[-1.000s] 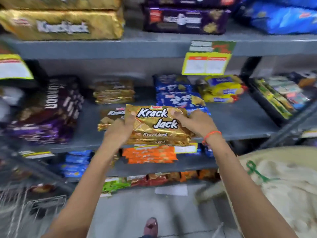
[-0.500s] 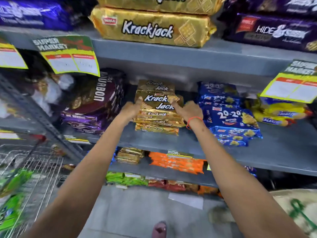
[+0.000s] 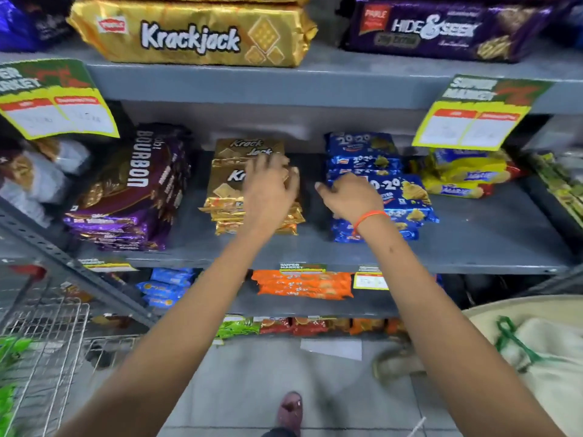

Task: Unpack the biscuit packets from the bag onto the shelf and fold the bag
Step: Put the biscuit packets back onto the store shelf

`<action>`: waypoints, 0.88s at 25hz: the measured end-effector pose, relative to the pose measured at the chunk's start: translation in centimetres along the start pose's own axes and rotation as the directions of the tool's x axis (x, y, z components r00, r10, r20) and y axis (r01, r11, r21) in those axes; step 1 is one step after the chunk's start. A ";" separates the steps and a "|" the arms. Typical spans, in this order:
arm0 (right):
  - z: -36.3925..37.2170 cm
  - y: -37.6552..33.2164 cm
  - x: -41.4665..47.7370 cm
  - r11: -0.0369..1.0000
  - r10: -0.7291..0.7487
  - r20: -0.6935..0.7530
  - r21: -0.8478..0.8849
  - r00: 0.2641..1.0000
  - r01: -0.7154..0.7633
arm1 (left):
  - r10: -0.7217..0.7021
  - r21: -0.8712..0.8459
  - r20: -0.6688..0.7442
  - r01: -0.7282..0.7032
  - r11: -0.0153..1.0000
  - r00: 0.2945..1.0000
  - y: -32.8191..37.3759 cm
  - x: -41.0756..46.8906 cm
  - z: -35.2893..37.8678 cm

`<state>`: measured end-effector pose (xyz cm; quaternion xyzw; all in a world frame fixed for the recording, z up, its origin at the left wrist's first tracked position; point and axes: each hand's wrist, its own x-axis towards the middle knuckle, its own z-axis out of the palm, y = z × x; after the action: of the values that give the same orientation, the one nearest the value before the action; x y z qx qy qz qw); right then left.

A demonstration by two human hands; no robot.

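Spreading your left hand [image 3: 270, 192] open over the stack of shiny gold foil biscuit packets [image 3: 225, 197], probably to square it, you have your right hand [image 3: 350, 200] loose and empty just beside, the cream cloth bag [image 3: 552, 389] by that elbow.

Both bare forearms stretch forward and up, nearly side by side, and the hands stay apart. The left hand [image 3: 271, 190] shows its back, with fingers [image 3: 265, 167] spread and a little blurred. The right hand [image 3: 348, 200] holds nothing; its fingers are loosely bent. A thin orange thread band [image 3: 369, 217] circles the right wrist.
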<state>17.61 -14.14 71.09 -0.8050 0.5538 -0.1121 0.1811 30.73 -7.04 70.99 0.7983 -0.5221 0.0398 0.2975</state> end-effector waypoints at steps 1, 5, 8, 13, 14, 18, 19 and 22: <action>-1.2 1.4 -0.8 0.999 -0.010 -0.002 -0.040 1.000 0.010 | 0.055 -0.060 0.025 -0.054 0.997 0.998 1.8 -0.6 0.8; -6.9 10.2 -6.5 0.987 0.130 -0.070 -0.082 0.989 -0.135 | 0.241 -0.262 0.210 -0.183 0.948 0.948 11.4 -4.7 4.5; -9.5 18.4 -12.3 0.952 0.305 -0.143 0.014 0.942 -0.306 | 0.389 -0.355 0.297 -0.277 0.893 0.872 19.2 -9.5 7.1; -11.3 32.6 -24.6 0.817 0.566 -0.322 0.092 0.759 -0.570 | 0.592 -0.543 0.421 -0.332 0.771 0.687 31.4 -18.9 12.0; -11.5 35.4 -27.4 0.767 0.624 -0.348 0.104 0.700 -0.633 | 0.621 -0.568 0.464 -0.325 0.756 0.632 33.9 -21.2 12.9; -10.8 43.3 -37.7 0.527 0.840 -0.378 0.401 0.389 -0.749 | 0.698 -0.630 0.595 -0.307 0.713 0.400 42.5 -30.1 15.8; -10.6 44.6 -40.3 0.432 0.888 -0.397 0.542 0.234 -0.721 | 0.716 -0.656 0.616 -0.291 0.697 0.329 44.6 -32.5 16.5; -10.1 47.0 -47.9 0.265 0.860 -0.450 0.796 -0.239 -0.545 | 0.738 -0.689 0.665 -0.289 0.665 0.113 50.0 -39.3 18.0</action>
<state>-43.50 13.70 61.69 -0.0701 0.8820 -0.4660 0.0052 -34.37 1.64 63.22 0.3503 -0.8356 -0.4180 0.0656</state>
